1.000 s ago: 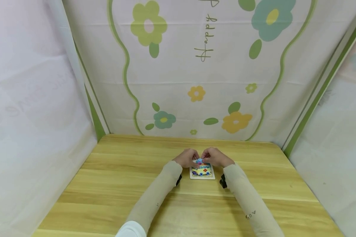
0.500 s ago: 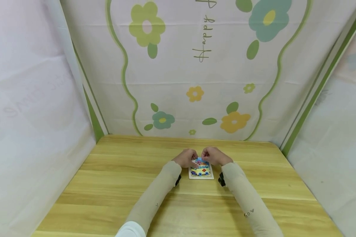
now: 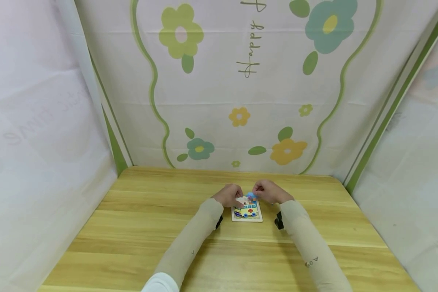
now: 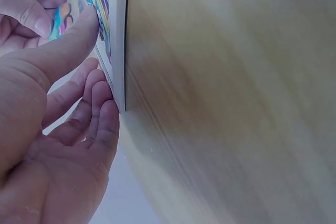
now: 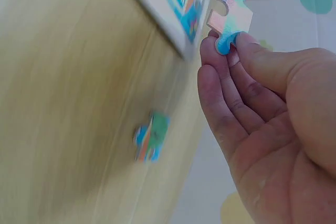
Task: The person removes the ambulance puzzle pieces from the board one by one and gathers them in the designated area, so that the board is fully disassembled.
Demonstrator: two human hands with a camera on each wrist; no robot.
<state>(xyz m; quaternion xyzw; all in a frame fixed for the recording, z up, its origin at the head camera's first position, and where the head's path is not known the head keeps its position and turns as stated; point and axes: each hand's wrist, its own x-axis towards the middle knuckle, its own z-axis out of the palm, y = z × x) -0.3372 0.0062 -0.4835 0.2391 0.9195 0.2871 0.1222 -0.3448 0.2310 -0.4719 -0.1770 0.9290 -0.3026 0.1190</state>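
A small framed jigsaw puzzle (image 3: 247,219) with a yellow ambulance picture lies on the table between the hands. My left hand (image 3: 229,195) holds it at the left side; in the left wrist view the thumb (image 4: 79,38) rests on the picture and the other fingers lie along the edge. Over the puzzle's upper right corner, my right hand (image 3: 271,192) pinches a jigsaw piece (image 5: 231,19), pale pink and blue, between thumb and fingertips. That piece is raised off the board. Part of the picture is hidden by the left thumb.
A loose jigsaw piece (image 5: 152,136), green, blue and orange, lies on the wooden table (image 3: 160,227) beside the puzzle, below the right hand. White flower-printed cloth (image 3: 211,89) hangs behind the table and on both sides.
My right hand, earlier at the puzzle's top part, has moved a little right and lifted the jigsaw piece, uncovering a pale area there. My left hand stays in place.
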